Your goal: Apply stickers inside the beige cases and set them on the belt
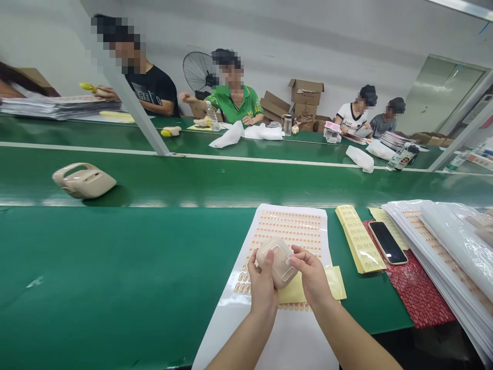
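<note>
My left hand (264,282) is wrapped round a beige, rounded plastic part (278,262), thumb across its face. A shallow recessed outline shows on that face. My right hand (311,272) meets the part's right side with thumb and forefinger pinched together; a tiny whitish spot shows at the fingertips, too small to name. Under both hands lies a large white sheet of small orange-and-gold stickers (290,226). A yellow backing sheet (335,282) rests on it, partly covered by my right hand and the part.
Yellow sticker strips (360,239), a phone (387,242), red bubble wrap (419,295) and a stack of sheets (435,257) lie on the right. On the belt (215,185) at left sits a beige handled device (88,181). Several co-workers sit across, behind slanted metal posts (131,97).
</note>
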### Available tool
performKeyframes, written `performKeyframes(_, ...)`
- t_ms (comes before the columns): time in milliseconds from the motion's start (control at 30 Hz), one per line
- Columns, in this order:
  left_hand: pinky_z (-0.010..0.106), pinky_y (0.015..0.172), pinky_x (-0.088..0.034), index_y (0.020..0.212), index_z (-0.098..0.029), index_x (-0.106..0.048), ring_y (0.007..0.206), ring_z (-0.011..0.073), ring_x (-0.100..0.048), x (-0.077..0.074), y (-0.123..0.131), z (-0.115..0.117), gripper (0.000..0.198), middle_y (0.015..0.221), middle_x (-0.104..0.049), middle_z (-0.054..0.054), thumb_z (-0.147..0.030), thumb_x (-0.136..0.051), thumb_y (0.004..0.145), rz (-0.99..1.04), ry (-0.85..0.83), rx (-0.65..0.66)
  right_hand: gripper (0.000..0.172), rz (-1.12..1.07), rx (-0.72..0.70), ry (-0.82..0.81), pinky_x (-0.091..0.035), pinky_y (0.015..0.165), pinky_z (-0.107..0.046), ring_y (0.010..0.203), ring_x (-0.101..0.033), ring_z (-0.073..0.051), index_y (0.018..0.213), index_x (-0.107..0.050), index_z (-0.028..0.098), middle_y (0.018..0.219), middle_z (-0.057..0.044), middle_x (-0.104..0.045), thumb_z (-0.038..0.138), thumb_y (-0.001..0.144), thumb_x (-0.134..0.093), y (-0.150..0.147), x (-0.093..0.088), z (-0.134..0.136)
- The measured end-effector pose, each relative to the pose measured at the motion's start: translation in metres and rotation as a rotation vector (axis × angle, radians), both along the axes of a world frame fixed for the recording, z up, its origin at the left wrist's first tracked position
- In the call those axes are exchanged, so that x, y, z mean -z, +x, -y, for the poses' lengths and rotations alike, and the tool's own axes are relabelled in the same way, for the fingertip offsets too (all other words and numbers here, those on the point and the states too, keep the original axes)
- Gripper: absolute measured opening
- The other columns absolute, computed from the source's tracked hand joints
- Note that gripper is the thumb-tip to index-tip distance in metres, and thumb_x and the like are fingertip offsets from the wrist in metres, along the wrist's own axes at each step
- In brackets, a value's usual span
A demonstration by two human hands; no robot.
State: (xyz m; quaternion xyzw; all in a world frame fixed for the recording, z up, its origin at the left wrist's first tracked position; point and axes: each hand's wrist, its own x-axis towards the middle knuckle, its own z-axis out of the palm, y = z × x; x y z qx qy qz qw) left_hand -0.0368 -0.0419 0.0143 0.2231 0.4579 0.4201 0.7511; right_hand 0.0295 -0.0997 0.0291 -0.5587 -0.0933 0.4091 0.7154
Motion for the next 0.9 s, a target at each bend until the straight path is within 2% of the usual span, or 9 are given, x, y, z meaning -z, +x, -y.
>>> performKeyframes(600, 0.02, 0.059, -0.054, 0.112, -0.026, -0.046, 0.078, 0.0146, -0.064, 0.007, 0.001, 0.0, 0.042, 0.101, -0.059, 0.006, -0.032, -0.066, 0.075, 0.042, 0.013, -0.022, 0.031, 0.085, 0.002, -0.03, -0.028, 0.099, -0.037, 0.121, -0.037, -0.027, 0.056, -0.061, 0.018, 0.12, -0.009, -0.05, 0.043, 0.045, -0.076, -0.008, 0.006, -0.003)
performKeyframes(900, 0.023, 0.062, -0.055, 0.111, -0.025, -0.047, 0.079, 0.0154, -0.064, 0.008, -0.001, -0.001, 0.044, 0.102, -0.059, 0.007, -0.034, -0.068, 0.074, 0.048, 0.005, -0.013, 0.035, 0.14, 0.03, -0.027, -0.03, 0.099, -0.039, 0.12, -0.037, -0.028, 0.058, -0.06, 0.018, 0.12, -0.01, -0.048, 0.046, 0.046, -0.076, -0.009, 0.016, -0.006)
